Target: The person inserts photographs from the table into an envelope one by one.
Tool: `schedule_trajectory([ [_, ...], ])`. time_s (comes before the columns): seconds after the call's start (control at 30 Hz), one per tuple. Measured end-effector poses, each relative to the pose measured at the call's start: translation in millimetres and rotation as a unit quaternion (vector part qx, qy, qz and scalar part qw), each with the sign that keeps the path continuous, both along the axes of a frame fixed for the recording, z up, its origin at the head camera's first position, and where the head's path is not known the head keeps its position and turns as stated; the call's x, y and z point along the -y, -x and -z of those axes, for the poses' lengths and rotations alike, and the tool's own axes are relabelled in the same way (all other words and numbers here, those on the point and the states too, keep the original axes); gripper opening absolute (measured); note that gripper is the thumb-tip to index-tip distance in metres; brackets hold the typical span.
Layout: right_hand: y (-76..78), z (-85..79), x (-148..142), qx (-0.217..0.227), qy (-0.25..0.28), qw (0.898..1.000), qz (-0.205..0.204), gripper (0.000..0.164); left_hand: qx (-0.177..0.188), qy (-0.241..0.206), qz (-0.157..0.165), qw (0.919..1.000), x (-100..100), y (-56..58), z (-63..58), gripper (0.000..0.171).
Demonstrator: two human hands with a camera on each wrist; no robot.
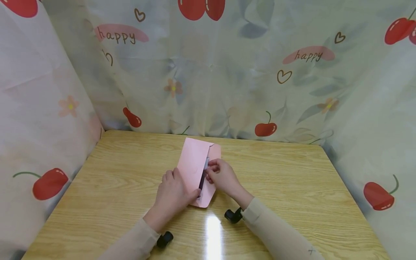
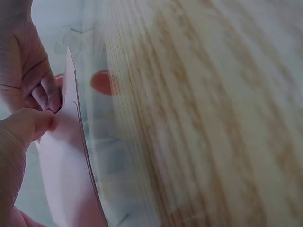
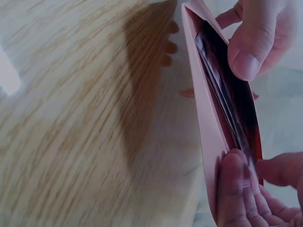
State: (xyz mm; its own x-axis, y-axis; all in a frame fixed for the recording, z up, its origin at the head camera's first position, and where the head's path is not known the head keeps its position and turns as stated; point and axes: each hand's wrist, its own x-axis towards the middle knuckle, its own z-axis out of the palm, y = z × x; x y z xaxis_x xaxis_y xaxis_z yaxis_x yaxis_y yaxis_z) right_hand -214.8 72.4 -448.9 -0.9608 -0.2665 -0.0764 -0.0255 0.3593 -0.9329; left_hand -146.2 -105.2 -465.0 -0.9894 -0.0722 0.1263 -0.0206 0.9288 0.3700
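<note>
A pink envelope (image 1: 194, 153) stands tilted above the table with its long opening toward the right. My left hand (image 1: 171, 191) grips its lower left part, the thumb (image 3: 248, 59) pressing at the edge of the opening. Inside the envelope are thin, dark glossy sheets (image 3: 222, 78), their edges showing along the slot. My right hand (image 1: 223, 176) reaches into the opening and pinches the sheets, fingers (image 3: 233, 182) on the inner side and thumb on the other. What is printed on the sheets is hidden. The left wrist view shows the envelope's outer face (image 2: 71, 161).
The wood-grain table (image 1: 279, 180) lies under both hands. A patterned cloth (image 1: 211, 72) with cherries and hearts hangs behind and at both sides. Black wrist-worn devices (image 1: 233, 216) sit below each wrist. A bright light reflection falls near the table's front.
</note>
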Motion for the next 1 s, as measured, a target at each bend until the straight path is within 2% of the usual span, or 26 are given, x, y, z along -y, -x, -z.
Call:
schedule_trajectory([
  [0.13, -0.8, -0.7, -5.2, -0.039, -0.065, 0.997, -0.010, 0.030, 0.010, 0.004, -0.003, 0.9999, 3.7, 2.3, 1.0, 0.107],
  [0.33, 2.0, -1.6, -17.1, -0.115, -0.159, 0.981, 0.011, 0.031, 0.030, 0.011, -0.025, 0.9992, 17.7, 10.7, 5.2, 0.108],
  [0.43, 4.0, -1.1, -25.1, -0.170, -0.229, 0.958, 0.016, 0.036, 0.047, 0.019, -0.038, 0.9980, 27.6, 15.7, 6.3, 0.109],
  [0.57, 5.9, 1.1, -37.7, -0.243, -0.339, 0.909, 0.012, 0.049, 0.065, 0.027, -0.055, 0.9961, 38.7, 19.1, 6.0, 0.108],
  [0.67, 7.2, 3.6, -45.8, -0.267, -0.396, 0.879, 0.005, 0.060, 0.075, 0.034, -0.061, 0.9947, 43.6, 19.2, 6.5, 0.105],
  [0.77, 7.8, 5.7, -52.3, -0.271, -0.430, 0.861, 0.000, 0.072, 0.083, 0.046, -0.061, 0.9937, 45.0, 18.3, 7.0, 0.103],
  [0.87, 8.6, 9.0, -56.9, -0.268, -0.458, 0.847, 0.003, 0.082, 0.089, 0.058, -0.059, 0.9926, 44.7, 17.0, 6.5, 0.103],
  [1.0, 8.7, 13.2, -61.5, -0.268, -0.470, 0.841, 0.005, 0.087, 0.098, 0.074, -0.052, 0.9910, 43.3, 15.8, 5.7, 0.104],
])
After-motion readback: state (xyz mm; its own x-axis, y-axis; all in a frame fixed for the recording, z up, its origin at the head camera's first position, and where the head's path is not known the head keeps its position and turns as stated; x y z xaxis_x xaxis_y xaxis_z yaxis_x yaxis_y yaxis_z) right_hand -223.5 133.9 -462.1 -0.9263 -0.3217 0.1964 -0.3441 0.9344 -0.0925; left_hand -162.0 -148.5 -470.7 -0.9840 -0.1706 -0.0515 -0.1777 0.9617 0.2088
